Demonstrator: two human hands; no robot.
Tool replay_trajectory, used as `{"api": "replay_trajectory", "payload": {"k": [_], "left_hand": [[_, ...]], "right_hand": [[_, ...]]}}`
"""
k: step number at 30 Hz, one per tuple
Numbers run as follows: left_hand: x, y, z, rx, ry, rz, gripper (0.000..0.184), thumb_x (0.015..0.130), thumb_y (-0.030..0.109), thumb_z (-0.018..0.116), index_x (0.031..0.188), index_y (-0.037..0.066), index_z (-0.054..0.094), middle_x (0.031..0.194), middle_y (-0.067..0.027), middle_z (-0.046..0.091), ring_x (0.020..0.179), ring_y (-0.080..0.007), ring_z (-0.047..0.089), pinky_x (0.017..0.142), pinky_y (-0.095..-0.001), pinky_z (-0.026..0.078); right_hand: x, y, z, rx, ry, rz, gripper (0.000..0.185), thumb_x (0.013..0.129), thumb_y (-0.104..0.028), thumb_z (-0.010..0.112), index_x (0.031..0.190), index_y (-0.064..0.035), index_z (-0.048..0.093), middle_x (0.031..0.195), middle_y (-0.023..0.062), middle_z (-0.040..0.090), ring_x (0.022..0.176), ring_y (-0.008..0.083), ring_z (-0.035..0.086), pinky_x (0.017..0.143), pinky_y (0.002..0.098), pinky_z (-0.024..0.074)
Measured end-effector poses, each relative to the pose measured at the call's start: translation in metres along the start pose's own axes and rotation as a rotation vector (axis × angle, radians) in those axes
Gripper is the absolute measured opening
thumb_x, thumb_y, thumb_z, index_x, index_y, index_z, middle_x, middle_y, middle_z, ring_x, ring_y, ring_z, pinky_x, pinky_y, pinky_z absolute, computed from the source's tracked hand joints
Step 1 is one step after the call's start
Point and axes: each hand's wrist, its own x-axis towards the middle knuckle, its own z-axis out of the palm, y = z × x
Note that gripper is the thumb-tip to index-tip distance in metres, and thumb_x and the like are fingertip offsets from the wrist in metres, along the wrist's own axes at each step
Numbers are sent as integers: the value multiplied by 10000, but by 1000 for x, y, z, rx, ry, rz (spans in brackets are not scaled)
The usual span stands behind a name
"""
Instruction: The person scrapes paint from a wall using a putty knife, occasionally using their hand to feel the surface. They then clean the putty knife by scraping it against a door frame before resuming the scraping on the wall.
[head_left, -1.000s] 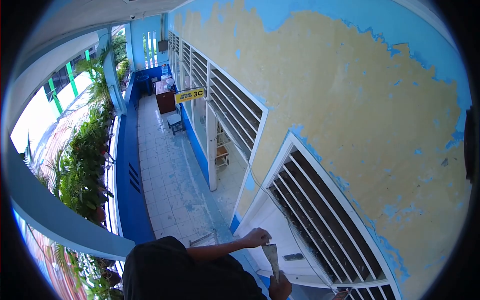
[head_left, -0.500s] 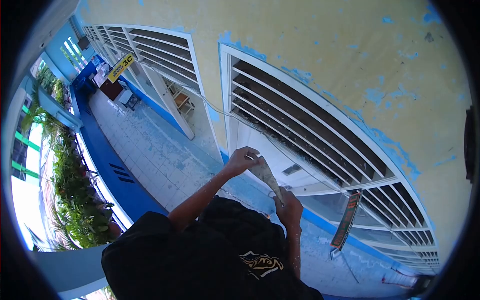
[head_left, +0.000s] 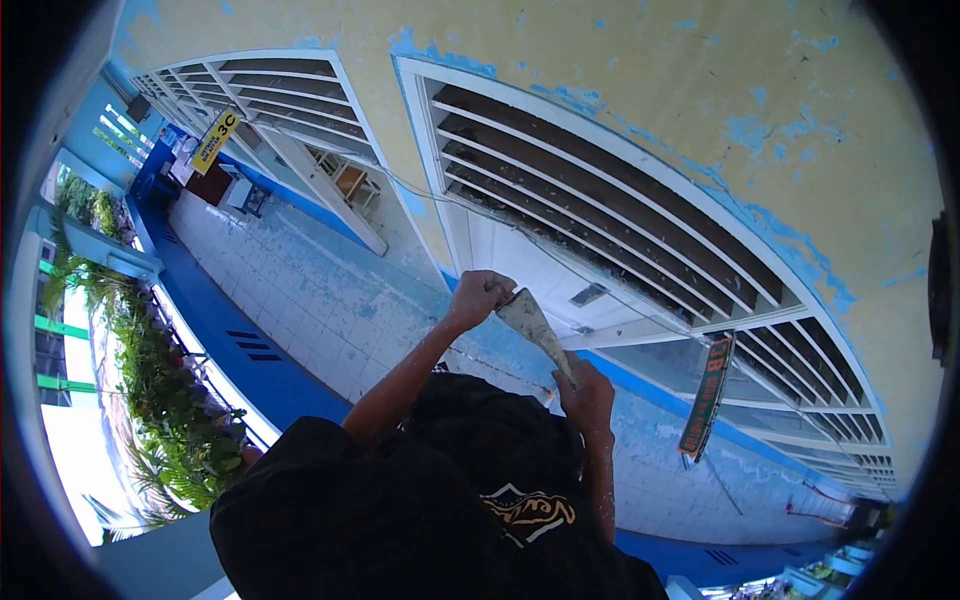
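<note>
My right hand [head_left: 587, 393] is closed round the narrow end of a putty knife [head_left: 533, 325], a scraper with a wide blade smeared whitish-grey. The blade points up and left toward my left hand [head_left: 482, 297], whose curled fingers pinch at the blade's far corner. Exactly how those fingertips meet the edge is hard to make out. Both hands are held in front of my dark shirt [head_left: 420, 500], and pale specks dot my right forearm.
A yellow wall [head_left: 640, 50] with peeling blue patches rises ahead, with a white louvred window [head_left: 600, 210]. A hanging sign [head_left: 706, 395] is at right, a yellow sign [head_left: 215, 140] at left. A tiled walkway [head_left: 290, 270] runs beside a blue low wall [head_left: 230, 350] and plants [head_left: 170, 400].
The view has shifted and turned slightly, so the wall and signs sit differently. My left fingers are curled more tightly at the blade's corner; my right hand keeps its hold on the putty knife.
</note>
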Motion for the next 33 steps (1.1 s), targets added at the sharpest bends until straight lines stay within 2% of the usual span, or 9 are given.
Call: {"api": "replay_trajectory", "payload": {"k": [3, 6, 8, 9, 11, 15, 21, 30, 33], "left_hand": [[0, 3, -8, 44, 129, -71, 297, 970, 217, 702, 800, -22, 747, 623, -62, 656, 484, -108, 554, 511, -295, 453], [3, -8, -22, 39, 207, -84, 402, 992, 274, 687, 692, 6, 675, 545, -30, 543, 488, -107, 507, 485, -325, 379], [4, -15, -22, -28, 222, -38, 407, 991, 283, 691, 689, 12, 666, 551, -18, 526, 531, -107, 524, 506, -326, 383], [2, -14, -22, 63, 199, 106, 314, 983, 272, 706, 817, 5, 709, 649, -27, 624, 638, -117, 606, 584, -311, 462], [-3, 5, -5, -151, 148, 191, 244, 963, 229, 742, 931, -10, 708, 773, -26, 678, 727, -135, 645, 702, -291, 520], [-16, 31, -4, -218, -127, 208, 335, 853, 88, 844, 1126, -33, 691, 935, -52, 742, 850, -169, 709, 853, -311, 585], [-10, 32, -12, -333, -166, 67, 312, 812, 55, 870, 1064, -60, 726, 932, -111, 761, 835, -162, 731, 798, -317, 614], [-14, 35, -14, -100, -123, 77, 202, 930, 76, 757, 1077, -62, 745, 911, -89, 761, 803, -116, 703, 732, -274, 578], [-11, 23, -13, -118, -73, 136, 321, 1011, 233, 690, 1140, -58, 728, 891, -106, 759, 778, -116, 695, 720, -274, 576]], "right_hand": [[-1, 8, 5, 87, 71, -56, 476, 922, -233, 717, 1372, -96, 643, 1039, 183, 732, 880, 349, 706, 769, 422, 543], [1, 2, -3, 277, -111, 181, 508, 957, -220, 681, 1431, -57, 596, 962, 211, 728, 770, 273, 690, 728, 377, 526], [4, 2, 2, 423, -101, 125, 485, 1002, -206, 606, 1454, -33, 571, 766, 113, 665, 647, 173, 575, 646, 331, 482], [6, -2, 1, 496, -123, 125, 480, 1010, -207, 593, 1454, -25, 570, 732, 81, 638, 622, 154, 542, 622, 323, 469], [9, -13, -5, 611, -186, 167, 470, 1025, -212, 566, 1452, -17, 572, 688, 31, 590, 571, 119, 488, 570, 298, 432], [13, -38, -21, 787, -321, 297, 469, 1042, -249, 539, 1444, -12, 582, 656, -10, 535, 488, 63, 414, 470, 241, 342], [8, -26, -18, 930, -368, 299, 501, 1061, -303, 534, 1448, 15, 559, 648, 2, 550, 402, 55, 398, 383, 217, 320], [3, -14, -16, 953, -391, 302, 537, 1056, -356, 548, 1440, 20, 563, 645, -1, 545, 405, 52, 400, 375, 211, 312], [3, -13, -16, 960, -410, 298, 536, 1057, -356, 545, 1440, 19, 562, 643, -1, 542, 406, 51, 397, 375, 210, 310]]}}
